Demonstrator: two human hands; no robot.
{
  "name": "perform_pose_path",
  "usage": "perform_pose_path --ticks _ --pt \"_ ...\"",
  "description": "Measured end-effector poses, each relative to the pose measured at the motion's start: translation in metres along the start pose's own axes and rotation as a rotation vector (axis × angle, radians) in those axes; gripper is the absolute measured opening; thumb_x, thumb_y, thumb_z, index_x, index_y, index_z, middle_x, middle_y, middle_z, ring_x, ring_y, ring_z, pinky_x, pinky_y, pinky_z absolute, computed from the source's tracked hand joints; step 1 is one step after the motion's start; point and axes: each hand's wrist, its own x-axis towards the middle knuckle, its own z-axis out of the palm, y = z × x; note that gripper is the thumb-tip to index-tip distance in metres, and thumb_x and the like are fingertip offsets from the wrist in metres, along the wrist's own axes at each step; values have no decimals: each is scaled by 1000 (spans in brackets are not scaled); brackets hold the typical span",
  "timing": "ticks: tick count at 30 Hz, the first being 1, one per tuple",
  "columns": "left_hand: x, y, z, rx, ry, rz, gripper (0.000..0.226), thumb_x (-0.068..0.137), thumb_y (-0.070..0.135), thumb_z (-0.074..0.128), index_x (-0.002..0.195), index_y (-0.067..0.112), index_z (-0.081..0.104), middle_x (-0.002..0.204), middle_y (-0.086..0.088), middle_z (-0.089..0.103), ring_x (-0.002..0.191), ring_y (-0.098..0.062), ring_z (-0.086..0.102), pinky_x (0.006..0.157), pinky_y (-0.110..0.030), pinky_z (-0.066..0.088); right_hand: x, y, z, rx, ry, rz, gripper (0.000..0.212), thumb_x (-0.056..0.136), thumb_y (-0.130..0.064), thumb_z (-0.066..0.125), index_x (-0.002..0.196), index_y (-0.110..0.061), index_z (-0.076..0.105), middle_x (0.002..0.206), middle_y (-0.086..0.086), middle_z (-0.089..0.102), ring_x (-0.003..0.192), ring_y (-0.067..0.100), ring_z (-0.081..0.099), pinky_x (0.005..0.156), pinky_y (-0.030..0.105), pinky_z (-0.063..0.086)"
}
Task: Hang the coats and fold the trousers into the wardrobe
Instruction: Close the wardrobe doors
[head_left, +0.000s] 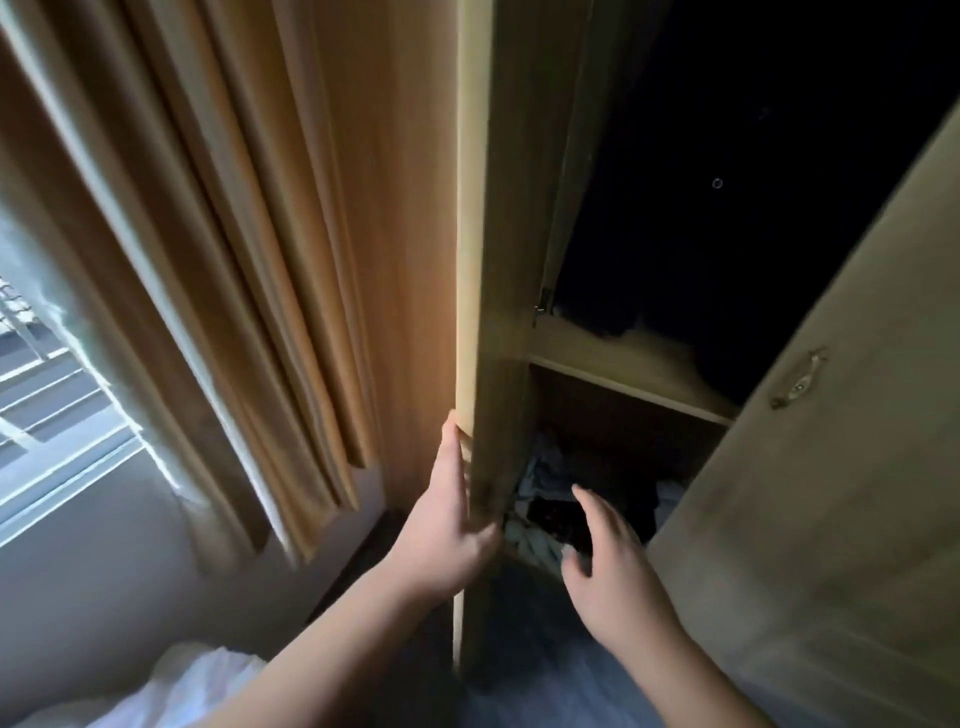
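A light wooden wardrobe stands in front of me with both doors swung out. My left hand grips the edge of the left door, with the thumb on the inner face. My right hand hovers open, fingers spread, in front of the lower compartment and touches nothing. In that compartment lies a heap of crumpled clothes, light and dark. Above the shelf the hanging space is too dark to see into; a dark garment seems to hang there.
The right door, with a metal handle, stands open close on my right. Beige curtains hang on the left beside a bright window. White bedding lies at the lower left.
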Motion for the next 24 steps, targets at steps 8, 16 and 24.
perform_pose_path --ticks 8,16,24 --pt "30 48 81 253 -374 349 94 97 23 54 150 52 -18 161 19 -27 143 -21 37 98 -12 37 -13 32 -48 32 203 196 65 97 -24 58 154 -31 29 157 -7 37 140 15 41 107 28 41" --pt "127 90 197 724 -378 357 83 95 21 41 157 34 -14 164 6 -20 151 -22 -21 125 -49 0 -16 121 -118 -24 309 346 69 95 -18 56 156 -26 27 159 -1 35 146 13 30 116 24 27" --pt "188 108 265 839 -375 215 86 92 22 39 156 33 -18 158 6 -33 150 -22 -25 123 -55 -1 49 208 -170 -111 253 303 69 97 -22 52 158 -23 22 164 -1 27 151 16 21 122 34 24"
